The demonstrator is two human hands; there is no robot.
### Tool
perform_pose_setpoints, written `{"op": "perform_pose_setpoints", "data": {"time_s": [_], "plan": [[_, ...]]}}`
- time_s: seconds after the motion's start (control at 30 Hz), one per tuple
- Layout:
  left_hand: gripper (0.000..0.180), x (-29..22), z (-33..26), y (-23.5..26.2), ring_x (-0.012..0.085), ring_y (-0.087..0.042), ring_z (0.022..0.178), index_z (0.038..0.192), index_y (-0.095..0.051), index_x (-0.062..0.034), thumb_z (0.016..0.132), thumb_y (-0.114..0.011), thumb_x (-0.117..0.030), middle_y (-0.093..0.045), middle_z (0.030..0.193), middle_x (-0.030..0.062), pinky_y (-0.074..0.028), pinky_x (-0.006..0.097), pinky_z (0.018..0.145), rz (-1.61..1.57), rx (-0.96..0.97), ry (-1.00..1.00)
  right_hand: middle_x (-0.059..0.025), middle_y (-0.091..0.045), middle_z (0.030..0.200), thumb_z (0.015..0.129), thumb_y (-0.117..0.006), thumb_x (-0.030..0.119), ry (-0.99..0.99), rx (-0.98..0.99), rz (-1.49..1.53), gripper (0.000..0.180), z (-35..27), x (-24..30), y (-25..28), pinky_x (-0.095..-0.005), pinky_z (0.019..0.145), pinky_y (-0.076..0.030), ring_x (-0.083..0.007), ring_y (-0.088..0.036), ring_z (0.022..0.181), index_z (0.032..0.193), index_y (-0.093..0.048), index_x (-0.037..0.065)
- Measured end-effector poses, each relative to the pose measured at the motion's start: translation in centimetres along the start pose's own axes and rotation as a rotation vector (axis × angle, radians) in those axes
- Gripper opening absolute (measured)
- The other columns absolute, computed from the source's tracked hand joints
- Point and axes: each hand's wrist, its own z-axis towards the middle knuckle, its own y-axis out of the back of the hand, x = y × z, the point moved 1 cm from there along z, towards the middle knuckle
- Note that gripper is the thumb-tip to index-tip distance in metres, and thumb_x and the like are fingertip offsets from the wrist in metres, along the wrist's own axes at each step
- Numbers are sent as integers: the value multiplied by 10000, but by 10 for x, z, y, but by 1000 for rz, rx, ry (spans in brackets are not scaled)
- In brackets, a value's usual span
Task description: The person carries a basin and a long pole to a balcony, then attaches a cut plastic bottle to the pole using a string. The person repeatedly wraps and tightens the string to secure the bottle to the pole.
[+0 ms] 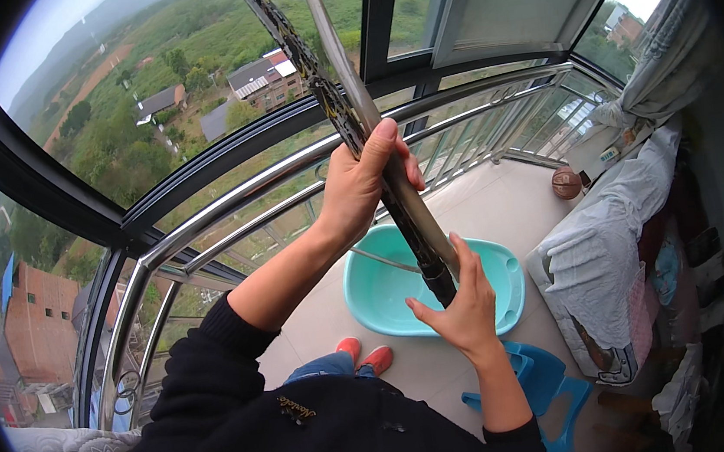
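My left hand (357, 178) is closed around two long poles held side by side on a slant in front of me. One is a dark pole (309, 70) with a worn, speckled surface; the other is a smooth silver-grey pole (336, 45). Both run up past the top edge of the view, so their far ends are hidden. Below, my right hand (467, 307) has its thumb and fingers apart beside the black lower end of the dark pole; whether it touches is unclear. Beneath the poles, a turquoise plastic tub (509, 303) sits on the tiled floor.
A curved metal railing (287, 168) runs along the large windows ahead and left. Near my right arm stands a blue plastic stool or chair (560, 385). Cloth-covered furniture (592, 260), a basketball (566, 182) and a gathered curtain (659, 53) are on the right.
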Motion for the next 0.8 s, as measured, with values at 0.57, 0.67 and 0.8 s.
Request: {"op": "perform_pose_setpoints", "data": {"time_s": [0.57,0.67,0.8], "plan": [[332,138,-53,-65,164,-610,811,900,-508,-43,891,-516,-374,-628,830,81,-485,290,736,308,181,252,-173,-516,952,555,-692,-57,-141,-232,95,573,-140,-186,-3,-422,818,-435,-389,-511,923,1056,-428,33],[204,164,-57,-87,185,-625,837,897,-484,-41,832,-627,-171,-607,815,77,-491,301,741,183,-47,196,-155,-514,932,558,-703,-42,-17,-276,63,573,-139,-216,-8,-468,868,-410,-385,-508,906,1054,-433,55],[165,166,-51,-92,178,-598,690,926,-451,-43,841,-584,-94,-565,730,73,-481,302,691,136,-174,130,-134,-468,1045,601,-724,65,75,-215,121,628,-122,-227,-21,-485,972,-310,-347,-461,1001,1144,-409,76]]}}
